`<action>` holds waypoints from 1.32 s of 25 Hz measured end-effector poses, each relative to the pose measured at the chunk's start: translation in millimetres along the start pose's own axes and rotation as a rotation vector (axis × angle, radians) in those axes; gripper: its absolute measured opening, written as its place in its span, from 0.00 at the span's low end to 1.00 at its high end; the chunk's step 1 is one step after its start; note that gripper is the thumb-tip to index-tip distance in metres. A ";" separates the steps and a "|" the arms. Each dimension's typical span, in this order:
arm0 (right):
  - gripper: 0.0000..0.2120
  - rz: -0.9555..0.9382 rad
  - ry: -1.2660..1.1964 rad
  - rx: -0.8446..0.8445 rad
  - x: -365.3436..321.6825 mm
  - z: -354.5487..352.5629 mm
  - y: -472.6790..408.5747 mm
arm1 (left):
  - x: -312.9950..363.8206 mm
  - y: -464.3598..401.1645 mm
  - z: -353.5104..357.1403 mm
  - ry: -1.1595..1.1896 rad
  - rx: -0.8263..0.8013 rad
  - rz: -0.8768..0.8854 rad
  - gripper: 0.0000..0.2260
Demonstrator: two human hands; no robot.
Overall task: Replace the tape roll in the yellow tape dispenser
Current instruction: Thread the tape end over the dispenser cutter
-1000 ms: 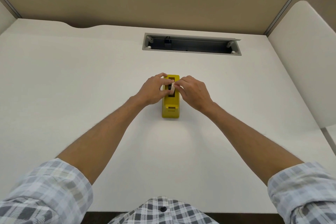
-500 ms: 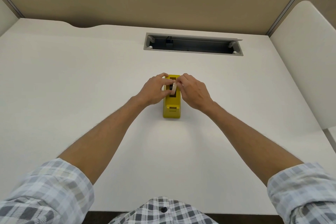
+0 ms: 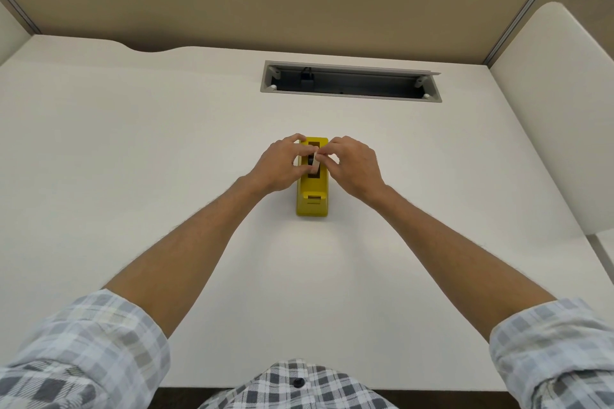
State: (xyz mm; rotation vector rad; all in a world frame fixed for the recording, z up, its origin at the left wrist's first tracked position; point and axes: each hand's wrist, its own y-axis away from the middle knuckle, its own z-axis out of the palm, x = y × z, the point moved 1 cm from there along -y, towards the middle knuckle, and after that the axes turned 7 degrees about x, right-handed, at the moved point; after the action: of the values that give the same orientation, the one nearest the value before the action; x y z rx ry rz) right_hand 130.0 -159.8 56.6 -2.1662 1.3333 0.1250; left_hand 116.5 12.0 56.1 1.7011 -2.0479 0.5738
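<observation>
The yellow tape dispenser [image 3: 312, 199] stands in the middle of the white desk [image 3: 133, 159], its cutter end towards me. Over its open slot a whitish tape roll [image 3: 315, 164] on a black core is held upright, partly hidden by fingers. My left hand [image 3: 282, 164] pinches the roll from the left, and my right hand [image 3: 352, 164] pinches it from the right. Both hands sit over the dispenser's far half. Whether the roll rests in the slot or just above it cannot be told.
A grey cable tray opening [image 3: 350, 83] with a black plug is set into the desk behind the dispenser. A tan partition [image 3: 299, 3] closes the back, and a white side panel [image 3: 561, 109] stands at the right.
Both hands have stayed over the dispenser's slot; the fingers have closed in slightly round the roll, which now sits a little lower between them.
</observation>
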 end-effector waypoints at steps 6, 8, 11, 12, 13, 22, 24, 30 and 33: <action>0.08 -0.005 -0.026 -0.082 0.6 -3.5 -7.4 | -2.5 0.1 1.8 0.004 0.005 -0.004 0.18; 0.07 -0.051 -0.005 -0.095 -1.2 -4.3 -7.3 | -4.2 0.6 2.7 0.024 0.008 -0.016 0.18; 0.08 -0.096 0.028 -0.100 -1.3 -5.2 -6.5 | -4.0 0.7 5.0 0.059 0.037 -0.018 0.18; 0.08 -0.098 0.027 -0.104 -1.2 -5.1 -6.7 | -3.5 1.2 5.8 0.070 0.051 -0.018 0.18; 0.08 -0.095 0.022 -0.108 -1.5 -5.4 -7.3 | -2.8 1.8 6.3 0.084 0.063 -0.016 0.19; 0.08 -0.037 -0.085 -0.139 -0.2 -10.0 -15.1 | 1.2 8.0 6.9 0.147 0.091 -0.005 0.21; 0.08 -0.003 -0.119 -0.136 -0.4 -10.8 -15.5 | 0.4 7.8 6.5 0.150 0.092 0.009 0.21; 0.08 0.057 -0.178 -0.128 2.3 -11.2 -16.6 | -1.6 8.1 6.6 0.154 0.086 0.008 0.22; 0.08 0.070 -0.178 -0.132 2.1 -12.0 -16.2 | -2.0 9.8 7.4 0.228 0.088 -0.016 0.18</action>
State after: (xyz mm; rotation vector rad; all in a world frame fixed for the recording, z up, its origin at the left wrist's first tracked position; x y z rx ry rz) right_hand 142.0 -162.4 72.6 -2.1586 1.3313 0.4347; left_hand 106.8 11.1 48.3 1.6161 -1.8716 0.8230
